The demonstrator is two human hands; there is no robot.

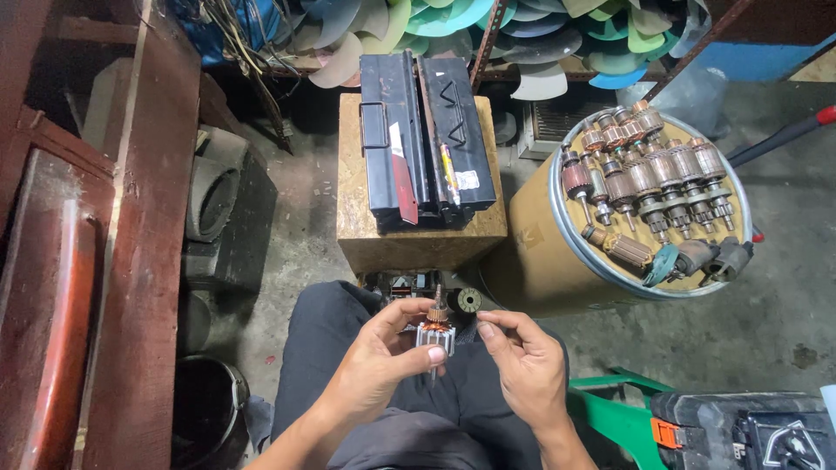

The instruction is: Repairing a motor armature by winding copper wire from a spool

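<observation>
My left hand [379,361] grips a small motor armature [435,331], with a grey slotted core, copper winding and a thin shaft, held upright over my lap. Thumb and fingers wrap the core from the left. My right hand [522,365] sits just to the right of the armature, fingers curled and pinched together near the core; whether it touches the armature I cannot tell. Both hands hover above my dark trousers [340,339].
A wooden box [418,239] in front carries a black metal case [422,144]. To the right a round drum [540,252] is topped with several armatures [653,174]. Dark wooden furniture [131,235] lines the left. A green chair [618,409] and black tool case [749,431] stand at lower right.
</observation>
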